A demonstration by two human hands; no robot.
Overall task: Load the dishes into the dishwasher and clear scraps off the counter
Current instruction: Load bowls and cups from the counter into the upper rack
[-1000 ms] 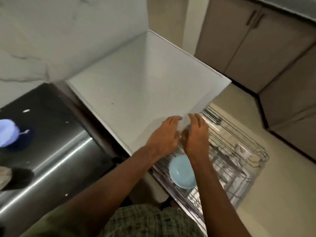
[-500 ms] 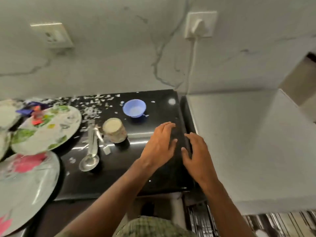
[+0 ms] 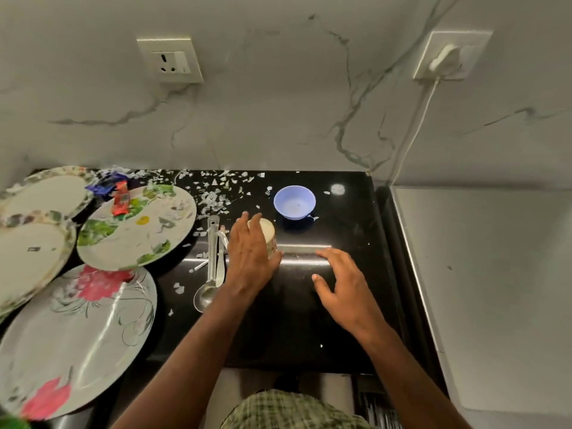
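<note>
A person's left hand point(image 3: 252, 255) wraps its fingers point(image 3: 247, 226) around a cream cup point(image 3: 268, 235); the right hand point(image 3: 346, 286) hovers released. Plates point(image 3: 136, 227), spoon point(image 3: 208, 274), blue bowl point(image 3: 294, 202) and scraps point(image 3: 213, 193) remain on the tabletop point(image 3: 294, 320), left and beyond.

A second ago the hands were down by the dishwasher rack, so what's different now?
Both hands came up to the black counter. The left hand reached forward and now wraps around the cream cup; half a second ago it hovered short of it. The right hand hovers open. The purple bowl, spoon and plates stayed put.
</note>
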